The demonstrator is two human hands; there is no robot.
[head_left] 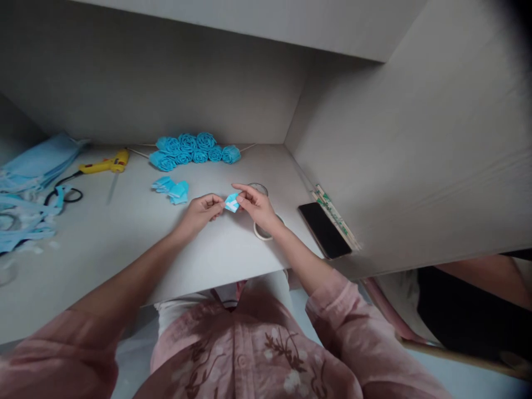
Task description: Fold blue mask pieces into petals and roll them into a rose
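1. Head view, position: the folded blue piece (231, 204) is held above the desk (224, 252), between the two hands and near the front edge.
2. Head view, hands: the left hand (203, 210) is closed in a pinch at the piece's left edge. The right hand (257, 208) pinches the upper right side between thumb and fingers, with the index finger extended clear. The hands are apart, linked only by the piece.
3. Head view, handling (judged): the piece appears very light, thin and soft, with little stiffness beyond its creases. It should grip without slipping but may crumple or unfold. Take hold at the folded edges with light fingertip pressure; avoid squeezing the centre.
4. Head view, surroundings: loose blue pieces (178, 192) lie just beyond the left hand; blue rosettes (200, 157) are grouped behind them. A yellow glue gun (106, 165) lies farther left. A tape roll (261, 236) sits partly beneath the right forearm, and a phone (324, 230) lies to the right.
5. Head view, markings: green print shows on the narrow packet (333, 211) beside the phone; it cannot be read. No brand is legible.
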